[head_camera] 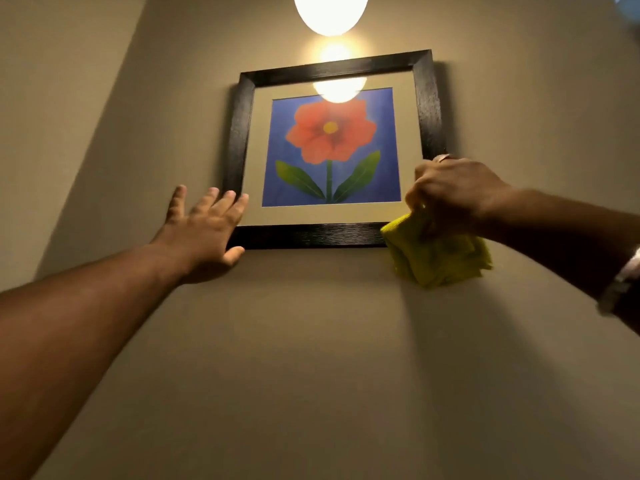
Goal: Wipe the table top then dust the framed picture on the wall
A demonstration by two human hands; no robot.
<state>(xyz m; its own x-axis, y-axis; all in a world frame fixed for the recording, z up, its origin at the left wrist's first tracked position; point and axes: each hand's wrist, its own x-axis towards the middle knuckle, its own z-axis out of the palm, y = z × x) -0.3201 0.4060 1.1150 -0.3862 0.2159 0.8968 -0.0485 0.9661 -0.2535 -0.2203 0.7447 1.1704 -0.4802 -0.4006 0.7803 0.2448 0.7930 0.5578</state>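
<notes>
A framed picture (332, 147) hangs on the beige wall: black frame, cream mat, a red flower on blue. My left hand (204, 230) lies flat with fingers spread over the frame's lower left corner, fingertips on the left rail. My right hand (453, 192) is at the frame's lower right corner, closed on a bunched yellow cloth (440, 254). The cloth hangs below the hand and covers that corner of the frame. The table top is out of view.
A glowing round lamp (330, 12) hangs just above the frame, and its glare reflects in the glass near the top. Bare wall (311, 358) stretches below and to both sides. A wall corner runs up at the left.
</notes>
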